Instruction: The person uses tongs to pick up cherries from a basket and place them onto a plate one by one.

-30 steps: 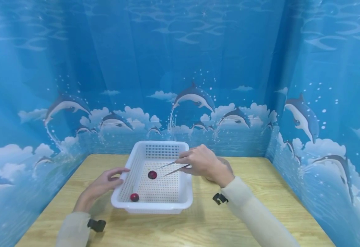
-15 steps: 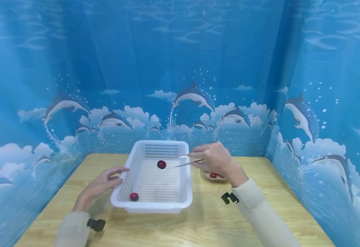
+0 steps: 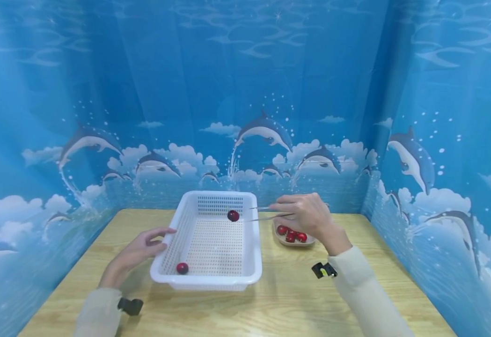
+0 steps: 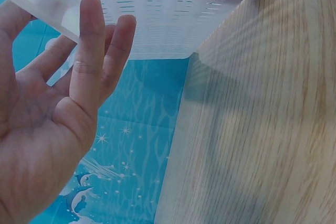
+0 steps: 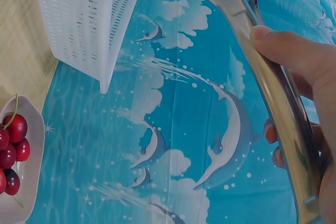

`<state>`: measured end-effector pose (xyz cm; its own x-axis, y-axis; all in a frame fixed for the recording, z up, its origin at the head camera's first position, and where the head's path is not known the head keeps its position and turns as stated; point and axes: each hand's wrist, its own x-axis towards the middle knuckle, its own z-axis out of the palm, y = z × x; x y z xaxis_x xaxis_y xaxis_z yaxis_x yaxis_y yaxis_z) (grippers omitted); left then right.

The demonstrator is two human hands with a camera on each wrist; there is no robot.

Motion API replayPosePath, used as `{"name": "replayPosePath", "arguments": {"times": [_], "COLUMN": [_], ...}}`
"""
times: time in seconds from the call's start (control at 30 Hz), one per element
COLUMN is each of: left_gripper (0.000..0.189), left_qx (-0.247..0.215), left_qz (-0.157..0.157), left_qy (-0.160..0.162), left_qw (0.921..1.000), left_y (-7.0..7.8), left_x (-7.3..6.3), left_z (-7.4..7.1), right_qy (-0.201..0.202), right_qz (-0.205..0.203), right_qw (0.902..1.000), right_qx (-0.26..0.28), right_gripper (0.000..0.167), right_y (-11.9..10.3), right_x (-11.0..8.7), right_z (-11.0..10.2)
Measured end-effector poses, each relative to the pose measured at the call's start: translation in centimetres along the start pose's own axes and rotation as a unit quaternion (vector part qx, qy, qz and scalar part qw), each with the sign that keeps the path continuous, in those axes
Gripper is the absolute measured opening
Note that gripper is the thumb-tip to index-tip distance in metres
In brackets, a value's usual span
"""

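Observation:
A white perforated plastic basket (image 3: 211,281) stands on the table, with a loose cherry (image 3: 182,268) in its near left corner. My left hand (image 3: 142,248) holds the basket's left rim, fingertips over the edge; in the left wrist view its fingers lie by the outer wall. My right hand (image 3: 304,213) grips metal tongs (image 5: 262,61) with fork-like ends. Between the tongs' tips is a dark red cherry (image 3: 233,216), over the far right part of the basket. Partly under the right hand sits a small pale dish (image 3: 297,245) holding several red cherries (image 5: 16,127).
The wooden table (image 3: 312,299) reaches to a blue curtain (image 3: 211,93) printed with dolphins, which hangs behind and on both sides. Black wrist cameras are strapped at each beige sleeve (image 3: 367,285).
My right hand has moved right and slightly away, carrying the cherry in the tongs toward the basket's right rim. The dish of cherries has come into view. The left hand stays put.

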<state>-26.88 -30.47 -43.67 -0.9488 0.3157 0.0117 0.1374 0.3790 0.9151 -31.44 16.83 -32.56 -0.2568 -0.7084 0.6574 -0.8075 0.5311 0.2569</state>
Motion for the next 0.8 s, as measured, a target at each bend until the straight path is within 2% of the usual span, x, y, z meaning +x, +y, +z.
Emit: {"name": "replayPosePath", "arguments": {"times": [0.17, 0.5, 0.8], "left_gripper": [0.056, 0.055, 0.055], "left_qx": [0.004, -0.001, -0.004], "left_qz": [0.009, -0.007, 0.017], "left_qy": [-0.001, 0.005, -0.006], "left_qw": [1.0, 1.0, 0.9998], "left_y": [-0.2, -0.5, -0.3], "left_x": [0.0, 0.0, -0.1], "left_z": [-0.1, 0.1, -0.1], "right_qy": [0.004, -0.008, -0.008], "right_qz": [-0.001, 0.024, 0.051], "right_qw": [1.0, 0.9994, 0.998], "right_qx": [-0.005, -0.025, -0.038], "right_gripper": [0.031, 0.033, 0.031], "right_y": [0.4, 1.5, 3.5], "right_x": [-0.3, -1.8, -4.0], "right_z": [-0.6, -1.2, -1.0]}}
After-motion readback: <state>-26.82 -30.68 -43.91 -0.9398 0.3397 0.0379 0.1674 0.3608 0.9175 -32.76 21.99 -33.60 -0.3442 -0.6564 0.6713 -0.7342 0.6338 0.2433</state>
